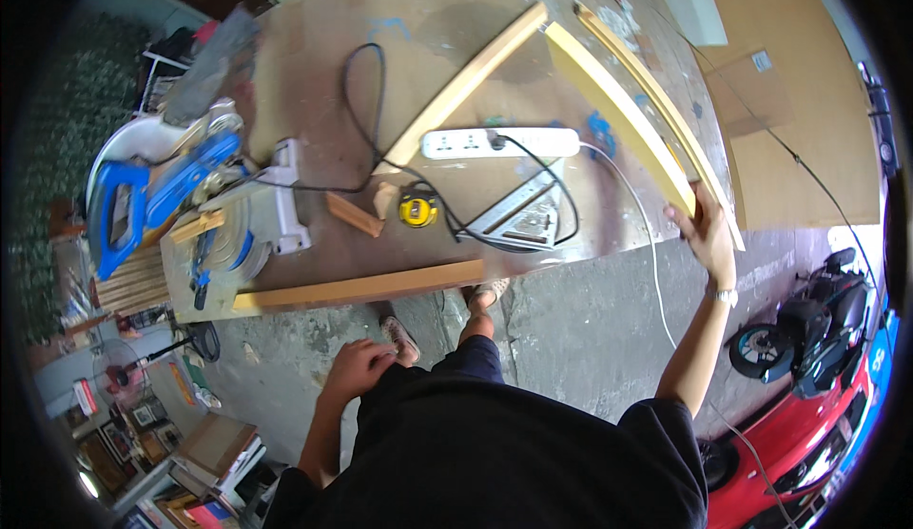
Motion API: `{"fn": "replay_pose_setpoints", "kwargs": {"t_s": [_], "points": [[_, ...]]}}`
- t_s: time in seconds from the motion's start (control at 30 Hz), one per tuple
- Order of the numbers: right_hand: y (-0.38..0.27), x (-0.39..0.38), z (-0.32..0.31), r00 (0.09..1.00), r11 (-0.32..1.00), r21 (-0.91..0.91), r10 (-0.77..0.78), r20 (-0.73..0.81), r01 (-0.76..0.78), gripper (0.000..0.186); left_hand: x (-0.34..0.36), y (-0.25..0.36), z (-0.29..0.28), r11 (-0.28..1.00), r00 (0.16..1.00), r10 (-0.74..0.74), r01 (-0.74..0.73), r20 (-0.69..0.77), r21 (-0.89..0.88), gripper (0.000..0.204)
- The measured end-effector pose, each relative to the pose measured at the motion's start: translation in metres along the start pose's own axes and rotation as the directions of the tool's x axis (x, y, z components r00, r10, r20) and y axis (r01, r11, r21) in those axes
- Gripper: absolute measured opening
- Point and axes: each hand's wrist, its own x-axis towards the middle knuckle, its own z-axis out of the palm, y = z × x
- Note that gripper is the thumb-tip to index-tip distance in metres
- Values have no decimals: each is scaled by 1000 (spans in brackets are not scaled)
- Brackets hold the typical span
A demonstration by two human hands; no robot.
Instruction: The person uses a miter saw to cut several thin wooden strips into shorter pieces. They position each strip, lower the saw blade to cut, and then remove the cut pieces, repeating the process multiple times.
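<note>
My right hand (708, 231) grips the near end of a pale wooden strip (618, 111), thumb on one side and fingers on the other. The strip's far end meets another wooden strip (466, 87) at a corner on the table. A thin wooden strip (666, 111) lies just to the right, close to my fingers. Beside my thigh, off the table, my left hand (361, 367) is loosely closed, and I see nothing in it. Left of the gripped strip lie a white power strip (456, 144) with a black plug in it, a metal set square (518, 213) and a yellow tape measure (417, 208).
A blue miter saw (181, 187) stands at the table's left. Wood offcuts (354, 215) lie near the tape measure, and a wooden strip (361, 286) runs along the near edge. A white cord (642, 208) hangs over that edge. A motorcycle (818, 320) and a red vehicle (808, 434) stand at right.
</note>
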Motion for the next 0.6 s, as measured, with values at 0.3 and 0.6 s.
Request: {"fn": "replay_pose_setpoints", "kwargs": {"t_s": [0.3, 0.6], "points": [[-263, -167, 155, 815, 803, -222, -467, 342, 554, 34, -63, 42, -88, 598, 443, 801, -614, -403, 515, 48], [-472, -285, 398, 513, 807, 315, -568, 643, 499, 42, -216, -250, -176, 630, 573, 714, -276, -402, 726, 25]]}}
